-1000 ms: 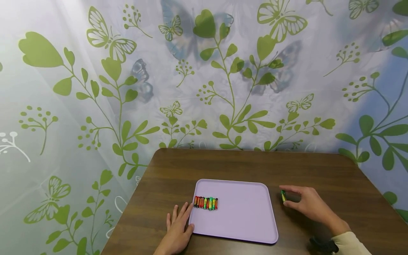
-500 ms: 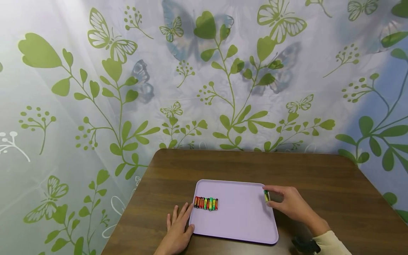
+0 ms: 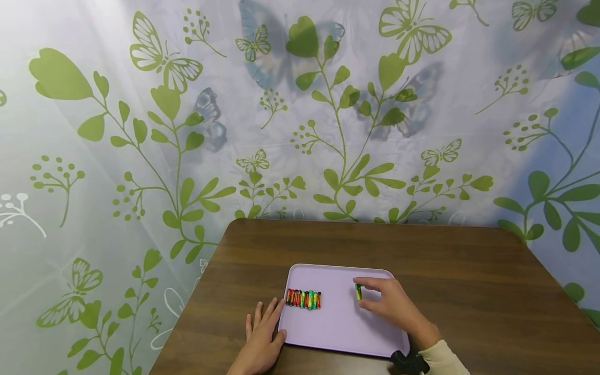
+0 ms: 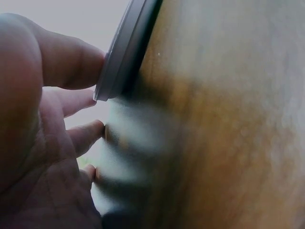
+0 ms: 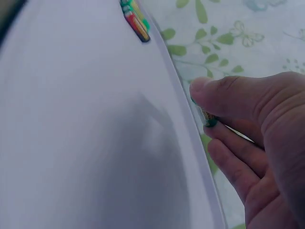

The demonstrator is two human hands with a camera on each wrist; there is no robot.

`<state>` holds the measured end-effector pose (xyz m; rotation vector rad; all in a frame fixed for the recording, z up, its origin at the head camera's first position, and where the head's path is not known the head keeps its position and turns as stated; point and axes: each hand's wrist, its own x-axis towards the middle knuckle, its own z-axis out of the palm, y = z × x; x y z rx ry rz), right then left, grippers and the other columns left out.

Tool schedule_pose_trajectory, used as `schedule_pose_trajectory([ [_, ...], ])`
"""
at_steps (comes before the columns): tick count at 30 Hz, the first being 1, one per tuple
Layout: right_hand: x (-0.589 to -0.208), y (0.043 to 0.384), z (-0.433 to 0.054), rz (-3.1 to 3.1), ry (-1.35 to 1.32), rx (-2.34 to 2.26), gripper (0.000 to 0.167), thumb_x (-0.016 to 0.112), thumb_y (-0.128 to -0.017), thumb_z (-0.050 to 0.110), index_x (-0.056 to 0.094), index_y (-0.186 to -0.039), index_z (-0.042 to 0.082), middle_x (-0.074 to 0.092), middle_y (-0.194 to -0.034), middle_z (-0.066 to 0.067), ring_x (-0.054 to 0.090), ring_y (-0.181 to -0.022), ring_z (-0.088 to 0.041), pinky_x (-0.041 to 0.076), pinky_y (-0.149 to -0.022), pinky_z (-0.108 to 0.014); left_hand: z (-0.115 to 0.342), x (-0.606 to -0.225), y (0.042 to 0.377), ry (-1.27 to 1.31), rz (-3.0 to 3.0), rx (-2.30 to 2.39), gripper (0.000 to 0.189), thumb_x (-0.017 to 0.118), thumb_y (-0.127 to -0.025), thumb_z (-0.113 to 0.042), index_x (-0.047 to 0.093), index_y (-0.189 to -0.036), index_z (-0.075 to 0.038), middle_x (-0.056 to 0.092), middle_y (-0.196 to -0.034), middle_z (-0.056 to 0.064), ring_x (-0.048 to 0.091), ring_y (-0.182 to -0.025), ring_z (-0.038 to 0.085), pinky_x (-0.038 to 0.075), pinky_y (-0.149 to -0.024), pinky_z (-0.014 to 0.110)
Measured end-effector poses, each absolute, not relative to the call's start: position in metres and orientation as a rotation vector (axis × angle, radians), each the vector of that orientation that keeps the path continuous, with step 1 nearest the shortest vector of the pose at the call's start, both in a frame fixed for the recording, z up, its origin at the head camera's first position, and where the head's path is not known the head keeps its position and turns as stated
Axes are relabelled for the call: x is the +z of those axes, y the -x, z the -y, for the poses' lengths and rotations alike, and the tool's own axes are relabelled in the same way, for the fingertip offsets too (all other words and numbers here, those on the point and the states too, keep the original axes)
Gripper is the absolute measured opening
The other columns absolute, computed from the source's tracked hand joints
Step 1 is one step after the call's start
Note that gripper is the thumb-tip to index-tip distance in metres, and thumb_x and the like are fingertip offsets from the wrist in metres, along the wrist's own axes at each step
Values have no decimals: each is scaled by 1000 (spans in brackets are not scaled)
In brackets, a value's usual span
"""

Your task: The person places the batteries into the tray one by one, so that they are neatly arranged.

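Observation:
My right hand (image 3: 391,302) pinches a green and yellow battery (image 3: 358,292) between thumb and fingers, over the right half of the lilac tray (image 3: 339,325). Part of that battery (image 5: 208,117) shows behind the thumb in the right wrist view. At the tray's left side, several red, black, green and yellow batteries (image 3: 303,299) lie side by side in a row. My left hand (image 3: 261,336) rests spread beside the tray's left edge, fingers fairly straight. In the left wrist view its thumb (image 4: 76,62) touches the tray rim (image 4: 125,52).
A brown wooden table (image 3: 454,271) carries the tray, with bare wood behind it and to its right. Behind the table hangs a curtain (image 3: 262,182) printed with green leaves and butterflies. A black device (image 3: 409,362) sits at my right wrist.
My right hand has carried the green and yellow battery leftward, from the table right of the tray to over the tray. The left hand and the battery row have stayed put.

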<state>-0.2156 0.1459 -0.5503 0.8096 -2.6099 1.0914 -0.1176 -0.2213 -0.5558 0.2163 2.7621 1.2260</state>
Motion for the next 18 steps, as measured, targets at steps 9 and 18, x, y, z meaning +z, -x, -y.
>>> schedule_pose_trajectory([
  [9,-558,216,-99,2598,-830,1123,49,94,-81,9,81,-128,8,83,-125,-1,79,-117,-23,64,-98,-42,225,-556,124,-226,-2777,1218,70,65,-104,-13,40,-170,-11,29,-179,24,-2,-165,62,-16,-123,80],
  [18,-561,218,-65,2621,-830,1222,49,92,-82,7,80,-130,7,82,-127,-3,78,-119,-23,63,-103,-42,229,-557,130,-236,-2768,1210,70,64,-104,-14,40,-170,-10,29,-179,24,-2,-165,62,-15,-122,80],
])
